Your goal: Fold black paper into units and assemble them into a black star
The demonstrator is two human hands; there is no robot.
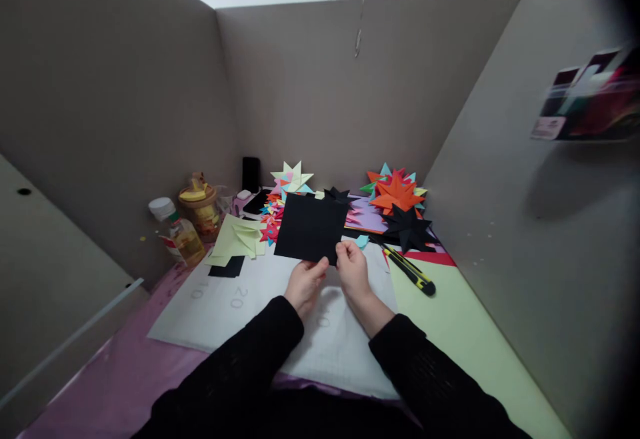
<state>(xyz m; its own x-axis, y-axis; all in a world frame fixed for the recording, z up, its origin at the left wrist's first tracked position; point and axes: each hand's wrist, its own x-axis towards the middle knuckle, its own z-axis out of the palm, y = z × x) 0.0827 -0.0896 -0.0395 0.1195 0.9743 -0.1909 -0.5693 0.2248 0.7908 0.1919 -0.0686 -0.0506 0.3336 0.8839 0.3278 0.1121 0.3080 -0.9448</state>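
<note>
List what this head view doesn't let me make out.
Head view:
Black paper square: far side, turned away from the camera.
Small paper stars: partly hidden behind that square.
Item on the right partition: blurred, print unreadable.
Bottle label: print too small to read.

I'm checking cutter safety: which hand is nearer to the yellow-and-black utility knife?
Right. The right hand, gripping the black paper near its lower right corner, is left of the utility knife, not touching it; the left hand, at the paper's bottom edge, is farther left.
</note>
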